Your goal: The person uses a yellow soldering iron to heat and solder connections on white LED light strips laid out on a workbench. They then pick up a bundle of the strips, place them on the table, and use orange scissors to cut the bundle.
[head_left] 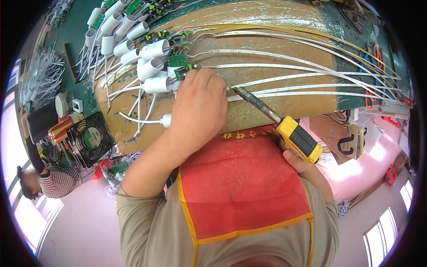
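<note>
Head view: the right hand (pixel 299 163) wraps the handle (pixel 301 141) of a yellow-and-black soldering iron (pixel 285 124), presumably to stay clear of its metal shaft (pixel 260 105), the tip (pixel 234 89) by the left end of a white strip (pixel 262 79) on the counter (pixel 307 103). The left hand (pixel 199 104) curls beside a green circuit board (pixel 178 61), perhaps steadying something, though I cannot tell what it holds. Yellow lettering (pixel 249 134) edges the red apron (pixel 244 187).

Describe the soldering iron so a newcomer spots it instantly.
Find the tan-topped workbench, then its near edge by the red apron's right side. There the right hand holds the soldering iron. Its chunky yellow-and-black handle sets it apart from the thin white strips.
</note>
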Demonstrator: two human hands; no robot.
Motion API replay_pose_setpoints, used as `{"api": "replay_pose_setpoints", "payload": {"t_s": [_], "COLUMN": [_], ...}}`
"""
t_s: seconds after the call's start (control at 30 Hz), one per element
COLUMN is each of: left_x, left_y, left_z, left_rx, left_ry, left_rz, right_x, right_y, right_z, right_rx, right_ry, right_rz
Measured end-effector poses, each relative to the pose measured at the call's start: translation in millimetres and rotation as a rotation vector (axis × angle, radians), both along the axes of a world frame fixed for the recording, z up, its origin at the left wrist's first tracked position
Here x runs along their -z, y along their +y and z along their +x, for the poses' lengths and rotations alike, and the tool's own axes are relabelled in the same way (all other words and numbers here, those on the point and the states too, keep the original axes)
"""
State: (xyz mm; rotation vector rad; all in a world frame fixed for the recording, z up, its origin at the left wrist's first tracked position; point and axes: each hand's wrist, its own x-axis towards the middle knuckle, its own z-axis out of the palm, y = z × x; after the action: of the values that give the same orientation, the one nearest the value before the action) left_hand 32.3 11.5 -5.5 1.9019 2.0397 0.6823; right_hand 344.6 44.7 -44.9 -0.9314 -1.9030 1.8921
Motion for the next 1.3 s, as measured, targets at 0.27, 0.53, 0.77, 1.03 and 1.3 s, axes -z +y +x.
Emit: {"api": "replay_pose_setpoints", "payload": {"t_s": [0.27,0.53,0.77,1.03,1.3], "left_x": [-0.3,-0.2,-3.2,-1.8,-1.7], "left_y": [-1.9,-2.1,-2.0,-1.9,-2.0], "left_z": [1.1,0.8,1.7,1.5,1.8], "left_rx": [-0.017,-0.008,-0.008,0.000,0.004], "left_ry": [0.012,0.022,0.045,0.051,0.061], "left_rz": [-0.025,-0.013,-0.035,0.007,0.015], "right_x": [5.3,5.0,3.1,13.5,12.3], "right_y": [-4.6,-5.1,-3.6,-8.6,-12.2], "right_z": [1.8,1.7,0.4,5.7,1.1], "right_rx": [0.088,0.113,0.124,0.167,0.227], "right_ry": [0.058,0.077,0.129,0.200,0.213], "right_rz": [-0.174,-0.196,-0.237,-0.288,-0.272]}}
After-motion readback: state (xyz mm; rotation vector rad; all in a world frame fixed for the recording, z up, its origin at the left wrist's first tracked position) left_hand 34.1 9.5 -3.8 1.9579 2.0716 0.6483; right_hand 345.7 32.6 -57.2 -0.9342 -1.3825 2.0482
